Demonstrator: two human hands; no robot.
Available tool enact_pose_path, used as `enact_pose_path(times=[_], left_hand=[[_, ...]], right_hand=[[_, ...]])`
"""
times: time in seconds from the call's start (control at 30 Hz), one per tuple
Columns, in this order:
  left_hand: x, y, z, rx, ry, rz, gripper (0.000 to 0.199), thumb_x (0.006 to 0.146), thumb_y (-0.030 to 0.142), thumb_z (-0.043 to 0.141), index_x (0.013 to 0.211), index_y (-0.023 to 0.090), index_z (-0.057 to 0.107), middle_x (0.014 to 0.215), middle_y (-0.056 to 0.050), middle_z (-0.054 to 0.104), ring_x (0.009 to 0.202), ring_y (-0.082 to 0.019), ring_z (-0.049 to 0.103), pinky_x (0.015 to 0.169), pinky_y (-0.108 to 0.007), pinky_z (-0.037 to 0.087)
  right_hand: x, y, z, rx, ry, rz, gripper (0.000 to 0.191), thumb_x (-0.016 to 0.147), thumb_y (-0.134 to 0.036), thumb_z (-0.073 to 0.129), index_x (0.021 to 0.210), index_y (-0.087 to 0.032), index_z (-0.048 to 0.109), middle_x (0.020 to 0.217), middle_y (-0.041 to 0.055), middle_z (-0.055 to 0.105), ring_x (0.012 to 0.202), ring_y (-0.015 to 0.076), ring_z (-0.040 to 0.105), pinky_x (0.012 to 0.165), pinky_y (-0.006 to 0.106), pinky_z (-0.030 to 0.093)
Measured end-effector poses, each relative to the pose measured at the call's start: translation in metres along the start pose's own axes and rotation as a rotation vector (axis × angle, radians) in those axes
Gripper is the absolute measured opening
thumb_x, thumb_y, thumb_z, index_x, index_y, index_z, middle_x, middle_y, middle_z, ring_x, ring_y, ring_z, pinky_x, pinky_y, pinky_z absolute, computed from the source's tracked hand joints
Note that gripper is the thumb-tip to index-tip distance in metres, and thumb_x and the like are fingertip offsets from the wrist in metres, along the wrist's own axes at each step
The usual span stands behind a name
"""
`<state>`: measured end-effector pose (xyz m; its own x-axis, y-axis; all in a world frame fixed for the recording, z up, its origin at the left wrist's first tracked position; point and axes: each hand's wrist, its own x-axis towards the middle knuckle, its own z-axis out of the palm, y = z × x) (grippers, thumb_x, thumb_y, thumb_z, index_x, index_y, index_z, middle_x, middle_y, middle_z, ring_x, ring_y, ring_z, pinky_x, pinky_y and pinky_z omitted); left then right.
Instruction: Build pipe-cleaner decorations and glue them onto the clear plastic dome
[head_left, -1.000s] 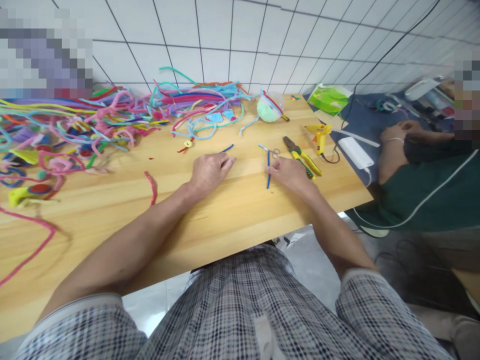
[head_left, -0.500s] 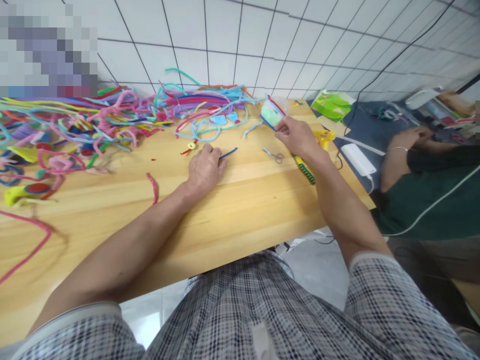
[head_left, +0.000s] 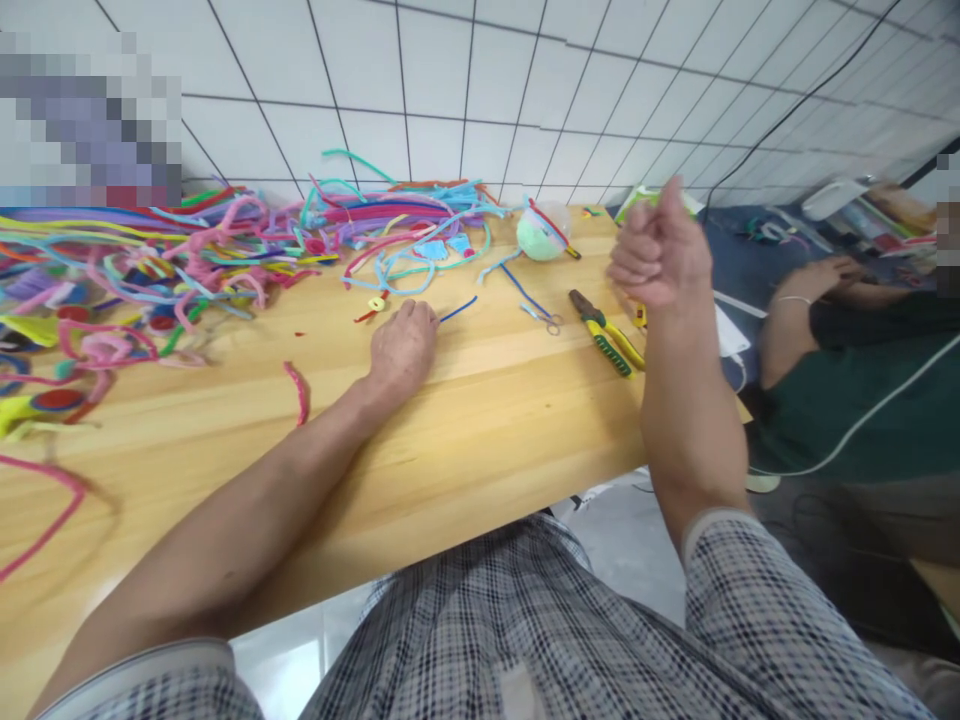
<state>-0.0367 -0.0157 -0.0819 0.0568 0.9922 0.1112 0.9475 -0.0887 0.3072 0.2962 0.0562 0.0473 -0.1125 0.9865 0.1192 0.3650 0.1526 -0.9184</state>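
My left hand (head_left: 405, 345) rests on the table with its fingers closed. A short blue pipe cleaner (head_left: 459, 309) sticks out from its fingertips. My right hand (head_left: 664, 250) is raised over the table's right end, fingers curled and thumb up, somewhat blurred; no object shows in it. Below and left of it lie pliers (head_left: 606, 335) with green and yellow handles. Small scissors (head_left: 553, 325) and another blue pipe cleaner (head_left: 523, 290) lie between the hands. Behind them sits a pale green ball (head_left: 538, 238) with red and blue strips.
A large heap of coloured pipe cleaners (head_left: 247, 240) runs along the tiled wall. A yellow bead piece (head_left: 376, 304) and a pink twisted strip (head_left: 298, 392) lie near my left arm. At the right are a white power strip (head_left: 731, 332) and another person's arm (head_left: 787, 325).
My right hand has left the green ball, moving right and rising with its palm side turned into view. The pliers and second blue pipe cleaner are now uncovered. My left hand stays nearly still.
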Motion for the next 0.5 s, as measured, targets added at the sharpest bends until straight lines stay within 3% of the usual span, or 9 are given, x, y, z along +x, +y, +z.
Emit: enact_pose_path(times=[0.07,0.17,0.23,0.33,0.4,0.5], left_hand=[[0.001,-0.003,0.003,-0.015,0.029,0.021,0.027,0.112,0.027,0.048,0.113,0.022,0.074,0.122,-0.016,0.08,0.115,-0.036,0.075,0.093,-0.045,0.058],[0.0,-0.004,0.002,0.007,-0.004,0.037,0.028,0.111,0.026,0.047,0.111,0.022,0.075,0.121,-0.015,0.08,0.115,-0.035,0.075,0.092,-0.044,0.058],[0.0,-0.002,0.0,0.023,-0.028,0.038,0.031,0.112,0.026,0.045,0.113,0.02,0.076,0.124,-0.017,0.079,0.115,-0.035,0.075,0.092,-0.043,0.058],[-0.002,0.001,-0.003,0.038,-0.056,0.048,0.034,0.114,0.025,0.044,0.117,0.018,0.077,0.127,-0.018,0.078,0.118,-0.035,0.075,0.094,-0.043,0.058],[-0.003,0.003,-0.003,0.043,-0.06,0.054,0.034,0.114,0.023,0.044,0.118,0.016,0.077,0.127,-0.018,0.077,0.121,-0.036,0.075,0.096,-0.043,0.057],[-0.004,0.003,-0.002,0.043,-0.052,0.061,0.034,0.114,0.023,0.044,0.118,0.016,0.077,0.126,-0.018,0.078,0.121,-0.035,0.075,0.097,-0.043,0.057]], right_hand=[[0.004,0.001,-0.015,-0.13,0.057,-0.067,0.066,0.11,-0.078,0.003,0.071,-0.032,0.028,0.053,-0.0147,0.011,0.048,0.0061,0.017,0.056,0.029,0.026],[0.018,0.004,-0.025,-0.187,0.125,-0.07,0.058,0.106,-0.053,-0.019,0.07,-0.03,0.021,0.06,-0.0121,0.023,0.055,0.0025,0.033,0.061,0.032,0.03],[0.032,0.009,-0.02,-0.068,0.186,0.005,0.056,0.109,-0.043,-0.009,0.07,-0.029,0.028,0.067,-0.0083,0.039,0.064,0.0028,0.049,0.064,0.03,0.033],[0.061,0.029,-0.003,0.021,0.274,0.104,0.05,0.116,-0.059,0.036,0.077,-0.028,0.045,0.077,0.0011,0.059,0.085,0.0148,0.065,0.068,0.027,0.047],[0.082,0.048,0.009,-0.161,0.293,0.137,0.049,0.113,-0.068,0.047,0.088,-0.026,0.053,0.091,0.0057,0.067,0.093,0.0184,0.067,0.076,0.031,0.057],[0.108,0.073,0.023,-0.33,0.294,0.086,0.04,0.111,-0.057,0.058,0.109,-0.018,0.061,0.113,0.0156,0.072,0.098,0.0217,0.068,0.078,0.036,0.062]])
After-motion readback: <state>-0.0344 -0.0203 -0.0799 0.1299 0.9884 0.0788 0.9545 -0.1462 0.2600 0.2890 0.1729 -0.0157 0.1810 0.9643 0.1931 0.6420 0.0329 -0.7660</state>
